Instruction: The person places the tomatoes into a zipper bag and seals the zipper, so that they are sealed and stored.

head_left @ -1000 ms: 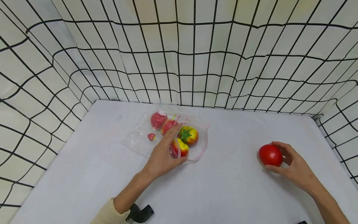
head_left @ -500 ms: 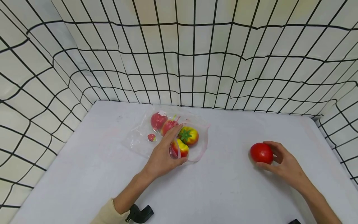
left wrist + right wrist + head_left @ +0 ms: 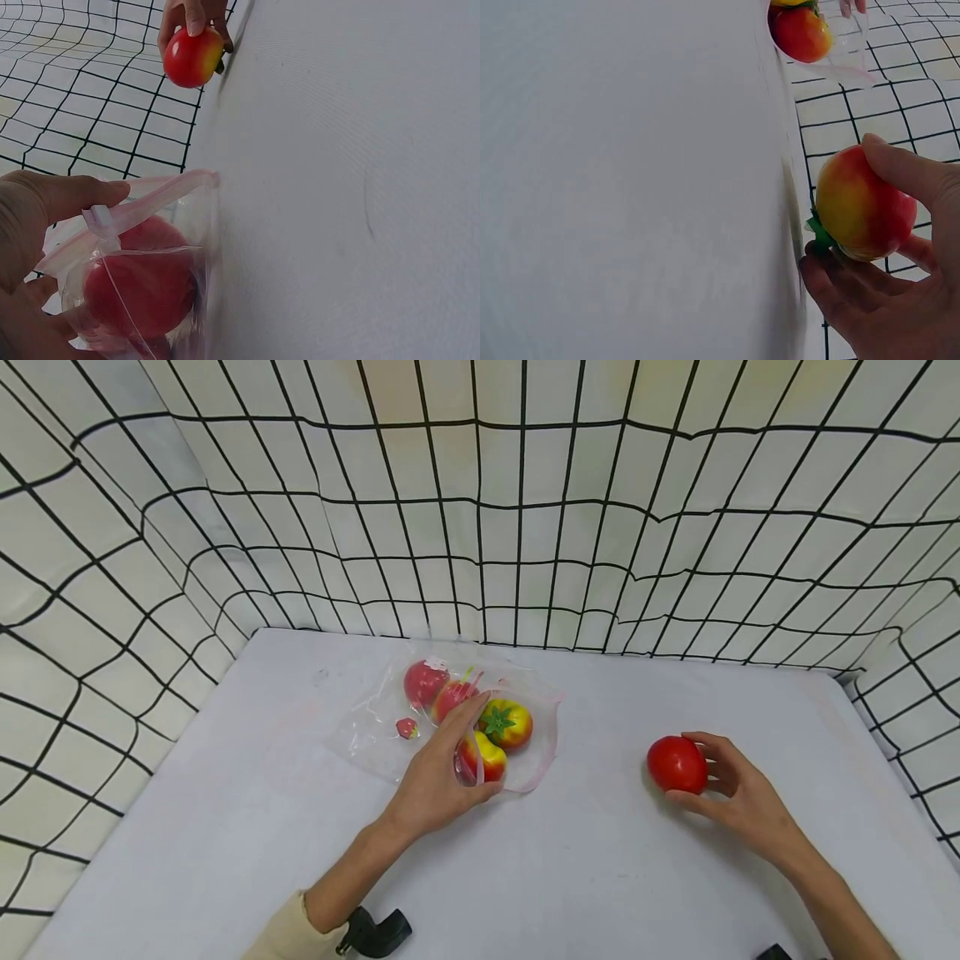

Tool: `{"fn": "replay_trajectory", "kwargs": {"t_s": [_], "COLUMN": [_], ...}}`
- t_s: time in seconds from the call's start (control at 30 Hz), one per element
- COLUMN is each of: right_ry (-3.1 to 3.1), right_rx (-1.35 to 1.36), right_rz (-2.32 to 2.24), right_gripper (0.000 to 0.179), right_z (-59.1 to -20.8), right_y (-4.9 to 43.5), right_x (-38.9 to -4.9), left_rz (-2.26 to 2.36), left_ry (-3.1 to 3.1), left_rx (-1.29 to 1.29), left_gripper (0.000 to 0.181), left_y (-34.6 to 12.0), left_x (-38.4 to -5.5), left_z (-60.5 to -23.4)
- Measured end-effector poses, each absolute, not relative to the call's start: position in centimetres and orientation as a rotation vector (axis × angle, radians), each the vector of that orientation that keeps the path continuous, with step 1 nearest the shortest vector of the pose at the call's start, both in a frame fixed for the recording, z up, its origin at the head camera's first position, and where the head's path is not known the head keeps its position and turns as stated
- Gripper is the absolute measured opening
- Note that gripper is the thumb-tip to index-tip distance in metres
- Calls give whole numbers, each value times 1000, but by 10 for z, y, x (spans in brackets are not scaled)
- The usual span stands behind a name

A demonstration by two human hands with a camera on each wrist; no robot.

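Note:
My left hand [image 3: 431, 781] holds the mouth edge of a clear zip bag [image 3: 367, 752], its thumb by the white slider [image 3: 99, 219] in the left wrist view. Inside the bag lie red round fruits [image 3: 425, 682], a small strawberry [image 3: 407, 727], a yellow-and-red fruit [image 3: 491, 758] and a tomato [image 3: 507, 723] with a green leafy top. To the right, my right hand [image 3: 738, 789] grips a red tomato [image 3: 675, 764] between thumb and fingers. The right wrist view shows this tomato's yellow side and its green leaves [image 3: 821, 231], which face down toward the table.
A white table [image 3: 592, 877] lies under both hands. Black wire mesh [image 3: 517, 556] over pale panels rises along its back and both sides. A black wrist mount [image 3: 378, 932] sits at the left sleeve [image 3: 300, 935].
My right hand has moved left with the tomato, bringing it closer to the bag. The left hand and the bag have stayed in place.

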State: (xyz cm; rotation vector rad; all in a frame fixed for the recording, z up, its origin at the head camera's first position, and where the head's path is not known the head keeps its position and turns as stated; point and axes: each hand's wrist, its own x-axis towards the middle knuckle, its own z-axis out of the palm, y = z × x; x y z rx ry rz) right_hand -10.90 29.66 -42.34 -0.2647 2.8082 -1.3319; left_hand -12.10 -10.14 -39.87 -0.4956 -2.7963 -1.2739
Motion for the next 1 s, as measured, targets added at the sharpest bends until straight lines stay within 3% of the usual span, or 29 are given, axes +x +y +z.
{"fn": "replay_trajectory", "kwargs": {"t_s": [1.0], "right_ry": [2727], "right_rx": [-326], "right_rz": [-1397], "right_gripper": [84], "right_z": [-426], "right_y": [257], "right_x": [-109], "left_rz": [-1261], "left_ry": [-2792], "left_rx": [-490], "left_gripper": [107], "left_y": [-100], "left_x": [-121], "left_z": [-400]}}
